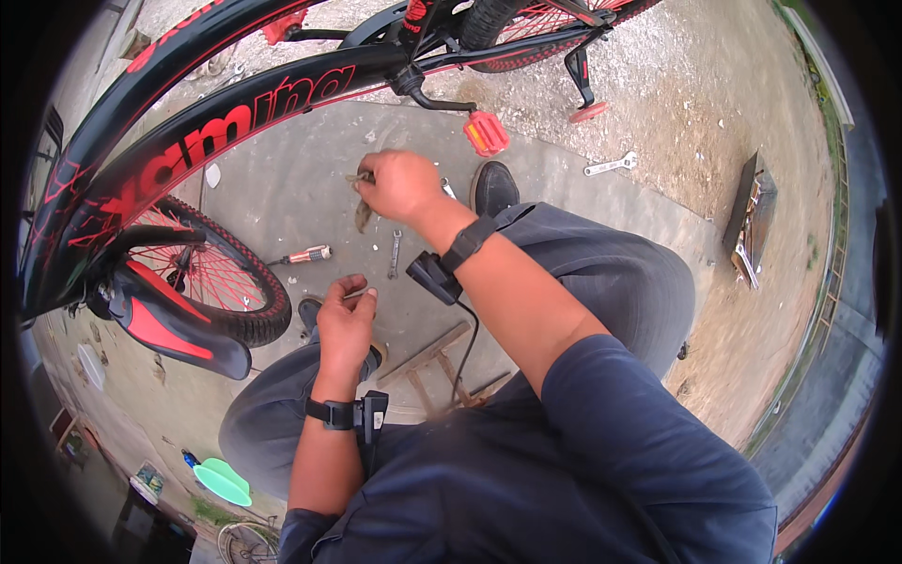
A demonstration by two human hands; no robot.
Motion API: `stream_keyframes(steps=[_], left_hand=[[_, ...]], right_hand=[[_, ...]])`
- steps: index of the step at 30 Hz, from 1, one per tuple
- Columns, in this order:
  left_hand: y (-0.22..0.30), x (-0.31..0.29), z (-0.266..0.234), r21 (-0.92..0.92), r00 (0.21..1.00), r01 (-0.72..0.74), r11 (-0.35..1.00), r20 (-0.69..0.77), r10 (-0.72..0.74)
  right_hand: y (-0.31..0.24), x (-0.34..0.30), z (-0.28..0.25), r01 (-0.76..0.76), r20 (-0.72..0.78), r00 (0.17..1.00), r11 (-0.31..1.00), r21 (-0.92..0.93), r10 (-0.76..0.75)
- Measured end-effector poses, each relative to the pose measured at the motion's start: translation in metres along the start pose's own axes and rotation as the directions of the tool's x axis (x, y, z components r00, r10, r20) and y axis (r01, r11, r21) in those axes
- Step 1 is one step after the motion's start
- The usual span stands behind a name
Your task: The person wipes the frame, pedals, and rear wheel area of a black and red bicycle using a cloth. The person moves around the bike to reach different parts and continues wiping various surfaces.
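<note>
At the far left, a black bicycle (254, 105) with red markings stretches across the upper part of the view. Its front wheel (274, 305) has red spokes, and a black-and-red mudguard (167, 329) sits over it. Lower down, a light-green object (223, 481) lies on the ground.

Just beside the tyre, a tool with a red-and-white handle (308, 255) rests on a grey slab (291, 202). Next comes the left hand (346, 320), held over the slab, its fingers bent and the thumb near the index finger; a small pale sliver seems to show there, but I cannot tell whether it is gripped.

Farther up and to the right, a brownish, rag-like piece (363, 217) hangs over the slab, below the fingers of the right hand (404, 183), which are curled together and pinching its upper end. A small silver spanner (395, 254) lies below that hand.

Beyond it are a red pedal (486, 134), a dark shoe (495, 190) and an adjustable wrench (611, 164) lying near the slab's edge. At the right, a dark, narrow tray (745, 193) holds tools, with a silver one (747, 267) poking out at its lower end.
</note>
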State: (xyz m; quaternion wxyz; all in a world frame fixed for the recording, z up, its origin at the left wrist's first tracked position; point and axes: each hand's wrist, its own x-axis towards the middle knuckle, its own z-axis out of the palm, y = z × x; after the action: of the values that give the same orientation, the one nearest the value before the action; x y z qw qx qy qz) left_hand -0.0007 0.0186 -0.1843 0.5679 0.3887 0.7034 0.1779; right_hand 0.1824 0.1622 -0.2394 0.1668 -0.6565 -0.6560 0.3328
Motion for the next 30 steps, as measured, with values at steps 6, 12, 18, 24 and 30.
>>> stream_keyframes(steps=[6, 12, 18, 24, 30], left_hand=[[0.015, 0.003, 0.001, -0.170, 0.976, -0.142, 0.975, -0.187, 0.109], [0.037, -0.004, -0.002, -0.394, 0.986, -0.168, 0.904, -0.074, 0.151], [0.055, -0.008, 0.010, -0.463, 0.971, -0.240, 0.853, -0.099, 0.219], [0.084, -0.002, 0.008, -0.502, 0.970, -0.228, 0.834, -0.192, 0.150], [0.141, 0.065, 0.053, -0.480, 0.949, -0.289, 0.829, -0.260, 0.181]], right_hand=[[-0.028, -0.025, 0.002, -0.009, 0.269, 0.962, 0.979, 0.205, -0.047], [-0.060, -0.055, -0.017, -0.293, 0.545, 0.838, 0.818, 0.496, -0.031], [-0.066, -0.102, -0.141, 0.211, 0.380, 0.901, 0.977, 0.036, -0.209], [-0.040, -0.102, -0.274, 0.207, -0.337, 0.941, 0.784, 0.585, 0.003], [0.010, -0.109, -0.277, 0.174, -0.363, 0.902, 0.573, 0.801, 0.232]])
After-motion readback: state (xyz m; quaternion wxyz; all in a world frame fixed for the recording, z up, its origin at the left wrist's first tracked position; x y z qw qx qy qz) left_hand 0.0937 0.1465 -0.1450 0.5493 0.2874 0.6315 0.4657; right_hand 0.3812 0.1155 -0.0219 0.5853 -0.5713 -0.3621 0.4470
